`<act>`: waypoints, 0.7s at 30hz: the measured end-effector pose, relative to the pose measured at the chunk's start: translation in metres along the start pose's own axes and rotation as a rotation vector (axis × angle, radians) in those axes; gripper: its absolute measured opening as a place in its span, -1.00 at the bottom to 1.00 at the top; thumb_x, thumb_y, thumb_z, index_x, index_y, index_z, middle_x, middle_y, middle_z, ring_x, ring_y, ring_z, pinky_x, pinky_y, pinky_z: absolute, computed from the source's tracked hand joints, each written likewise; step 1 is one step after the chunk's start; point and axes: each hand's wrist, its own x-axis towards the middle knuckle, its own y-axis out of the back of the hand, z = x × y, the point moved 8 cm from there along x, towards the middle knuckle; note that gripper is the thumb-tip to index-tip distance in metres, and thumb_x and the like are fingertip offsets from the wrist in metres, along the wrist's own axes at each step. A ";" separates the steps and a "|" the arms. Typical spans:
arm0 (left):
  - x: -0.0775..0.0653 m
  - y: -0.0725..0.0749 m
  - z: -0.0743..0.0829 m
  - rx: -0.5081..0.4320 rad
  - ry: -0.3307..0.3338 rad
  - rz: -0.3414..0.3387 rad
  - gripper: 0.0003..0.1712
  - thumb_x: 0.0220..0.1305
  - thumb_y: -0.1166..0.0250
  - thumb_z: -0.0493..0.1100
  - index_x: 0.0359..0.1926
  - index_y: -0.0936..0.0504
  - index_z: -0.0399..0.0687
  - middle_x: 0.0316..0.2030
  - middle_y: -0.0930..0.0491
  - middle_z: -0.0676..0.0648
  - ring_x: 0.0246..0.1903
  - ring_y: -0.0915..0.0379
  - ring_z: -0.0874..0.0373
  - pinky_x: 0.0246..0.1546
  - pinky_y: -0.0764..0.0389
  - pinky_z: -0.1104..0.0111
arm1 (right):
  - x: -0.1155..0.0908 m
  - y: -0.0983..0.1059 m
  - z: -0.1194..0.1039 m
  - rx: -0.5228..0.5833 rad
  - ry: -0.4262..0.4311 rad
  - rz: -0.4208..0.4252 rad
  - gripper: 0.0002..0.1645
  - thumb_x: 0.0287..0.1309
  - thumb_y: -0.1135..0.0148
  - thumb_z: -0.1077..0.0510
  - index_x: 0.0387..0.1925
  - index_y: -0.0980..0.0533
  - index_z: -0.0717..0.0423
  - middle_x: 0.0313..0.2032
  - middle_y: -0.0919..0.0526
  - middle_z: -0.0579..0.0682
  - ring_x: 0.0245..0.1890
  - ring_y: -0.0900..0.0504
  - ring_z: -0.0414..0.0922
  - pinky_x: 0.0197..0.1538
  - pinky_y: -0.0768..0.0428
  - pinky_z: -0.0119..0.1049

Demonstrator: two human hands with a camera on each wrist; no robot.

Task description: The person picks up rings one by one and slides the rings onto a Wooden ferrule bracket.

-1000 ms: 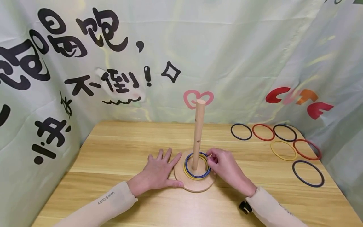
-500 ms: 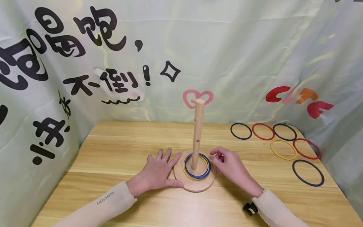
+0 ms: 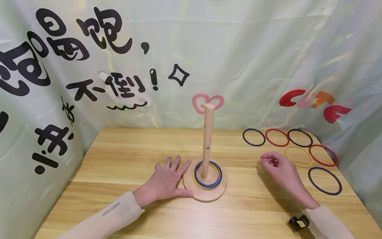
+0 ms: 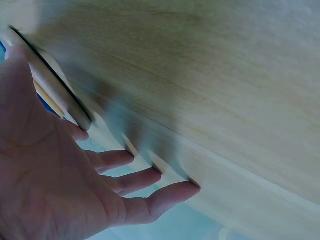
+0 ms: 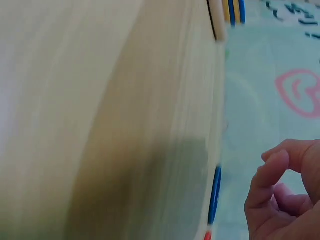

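In the head view my left hand [image 3: 167,181] lies with fingers spread at the left edge of a round wooden base [image 3: 210,196], thumb and forefinger touching its rim. From the base rises an upright wooden peg [image 3: 208,132]. Blue rings [image 3: 221,176] and yellow rings [image 3: 195,182] are stacked around its foot. My right hand [image 3: 280,171] is over the table right of the base, its fingers loosely curled with nothing between them. Beyond it lies a yellow ring [image 3: 302,166], partly overlapped by the hand. The right wrist view shows the thumb and forefinger [image 5: 280,167] bent, holding nothing.
More loose rings lie flat at the table's right side: a blue ring [image 3: 330,193] nearest, a red ring [image 3: 326,165], and at the back a dark blue ring [image 3: 253,145], another red ring [image 3: 278,145] and a further dark ring [image 3: 301,146]. A printed curtain [image 3: 238,59] stands behind the table.
My right hand has let go of the blue ring at the peg's foot and moved right, toward the loose rings. The left hand stays on the base's edge.
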 end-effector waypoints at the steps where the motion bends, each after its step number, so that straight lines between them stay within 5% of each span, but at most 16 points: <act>1: 0.000 0.000 0.000 -0.001 0.000 -0.001 0.39 0.17 -0.06 0.84 0.77 -0.13 0.12 0.59 -0.25 -0.39 0.43 -0.30 -0.56 -0.02 -0.52 -0.50 | 0.001 0.006 0.006 -0.019 -0.008 0.013 -0.78 0.48 -0.39 0.12 -0.02 -0.71 0.21 -0.30 -0.68 0.00 -0.42 -0.55 -0.21 -0.43 -0.52 -0.35; 11: 0.001 0.000 -0.001 0.000 -0.002 -0.007 0.40 0.16 -0.04 0.85 0.78 -0.12 0.13 0.60 -0.24 -0.39 0.43 -0.30 -0.56 -0.02 -0.52 -0.49 | 0.012 0.047 0.062 -0.145 -0.079 -0.011 -0.55 0.53 -0.38 0.06 0.11 -0.61 0.41 -0.11 -0.73 0.25 -0.30 -0.67 -0.13 -0.40 -0.54 -0.34; 21: 0.000 0.000 -0.001 -0.003 -0.004 0.000 0.39 0.17 -0.04 0.85 0.78 -0.12 0.13 0.60 -0.24 -0.39 0.43 -0.30 -0.56 -0.02 -0.52 -0.49 | 0.021 0.049 0.083 -0.224 -0.130 -0.119 -0.55 0.49 -0.40 0.05 -0.04 -0.59 0.45 -0.25 -0.71 0.19 -0.31 -0.58 -0.02 -0.26 -0.49 -0.16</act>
